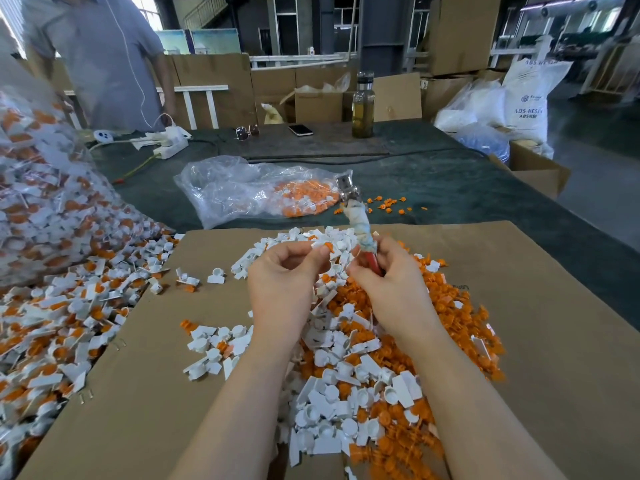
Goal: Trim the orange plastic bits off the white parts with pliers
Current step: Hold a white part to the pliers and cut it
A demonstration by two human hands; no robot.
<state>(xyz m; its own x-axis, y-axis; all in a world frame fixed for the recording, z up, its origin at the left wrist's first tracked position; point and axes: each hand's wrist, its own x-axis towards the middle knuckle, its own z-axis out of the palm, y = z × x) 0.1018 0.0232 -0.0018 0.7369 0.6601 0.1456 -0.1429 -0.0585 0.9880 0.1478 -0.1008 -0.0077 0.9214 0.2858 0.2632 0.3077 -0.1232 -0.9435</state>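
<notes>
Trimmed white parts and orange bits heap mid-cardboard, untrimmed ones crowding its left edge, while left hand pinches one part and right hand grips pliers.

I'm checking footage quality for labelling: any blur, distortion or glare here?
Head view: wide-angle bending curves the table edge; the big bag at the left edge is smeared; the pliers look slightly soft; both hands, left hand and right hand, are sharp; lighting is even, with no harsh glare.
</notes>
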